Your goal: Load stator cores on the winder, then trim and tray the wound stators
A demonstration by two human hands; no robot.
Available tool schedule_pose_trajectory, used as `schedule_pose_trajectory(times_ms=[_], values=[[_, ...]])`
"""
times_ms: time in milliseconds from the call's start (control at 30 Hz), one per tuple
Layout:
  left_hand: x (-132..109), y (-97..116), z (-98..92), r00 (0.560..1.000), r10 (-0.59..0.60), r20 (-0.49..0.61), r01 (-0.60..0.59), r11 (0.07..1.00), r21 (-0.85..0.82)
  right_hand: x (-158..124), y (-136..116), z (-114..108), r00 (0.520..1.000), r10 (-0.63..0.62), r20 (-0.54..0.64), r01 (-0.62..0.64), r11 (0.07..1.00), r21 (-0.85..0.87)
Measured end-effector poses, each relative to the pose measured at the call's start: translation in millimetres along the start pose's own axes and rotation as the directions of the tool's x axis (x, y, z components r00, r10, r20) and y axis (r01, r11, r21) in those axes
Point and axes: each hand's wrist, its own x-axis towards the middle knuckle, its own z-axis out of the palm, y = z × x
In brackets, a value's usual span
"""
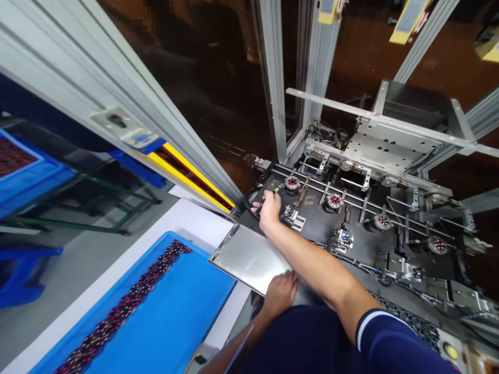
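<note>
My right hand (270,210) reaches across to the left end of the black machine bed (312,208). Its fingers are closed round a dark thin tool with a yellow-green tip (277,190), and most of the tool is hidden by the hand. Just past the tip sits a round black part with a red and white pattern (292,183). My left hand (281,291) rests at the near edge of a shiny metal tray (249,254), with its fingers curled in. Whatever may be under those fingers is hidden.
Similar round parts (334,201) stand along the rails. A small metal fixture (342,239) is on the bed. To the left, a blue tray (187,306) holds a long stack of patterned round pieces (128,306). An aluminium post (183,130) with a yellow strip (195,179) rises beside my right hand.
</note>
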Motion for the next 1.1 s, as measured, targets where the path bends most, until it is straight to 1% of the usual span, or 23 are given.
schedule_pose_trajectory(times_ms=[200,367,667,833,933,1000,1033,1067,1100], values=[[-3.4,-6.3,5.1,0.997,-0.006,0.082,0.005,1.0,0.02,2.9,2.3,-1.9,0.999,0.0,-0.033,0.0,1.0,0.003],[-5.8,-9.6,5.4,0.99,-0.001,0.14,-0.002,1.0,0.027,3.6,1.5,-3.0,0.999,0.007,-0.051,-0.006,1.0,0.013],[-7.3,-13.3,5.5,0.98,-0.012,0.197,0.01,1.0,0.012,6.2,1.4,-4.0,0.999,0.002,-0.055,-0.001,1.0,0.021],[-7.4,-14.8,7.9,0.974,-0.036,0.225,0.04,0.999,-0.012,11.0,0.4,-3.3,1.0,-0.013,-0.027,0.012,1.0,-0.006],[-6.8,-13.7,8.0,0.97,-0.06,0.237,0.07,0.997,-0.033,6.7,-3.3,-2.1,0.999,-0.026,0.048,0.029,0.997,-0.065],[-5.7,-12.6,7.0,0.968,-0.082,0.239,0.097,0.994,-0.052,-10.3,-6.1,-3.5,0.985,-0.019,0.174,0.042,0.991,-0.13],[-5.0,-12.0,6.1,0.967,-0.093,0.238,0.112,0.992,-0.065,-24.3,-7.5,-6.3,0.966,-0.005,0.26,0.05,0.985,-0.165],[-4.1,-11.5,4.8,0.966,-0.106,0.236,0.129,0.988,-0.082,-41.7,-9.0,-11.2,0.936,0.017,0.351,0.056,0.979,-0.197],[-3.2,-11.1,3.2,0.966,-0.119,0.231,0.146,0.984,-0.1,-61.4,-10.7,-18.4,0.888,0.04,0.457,0.073,0.971,-0.229]])
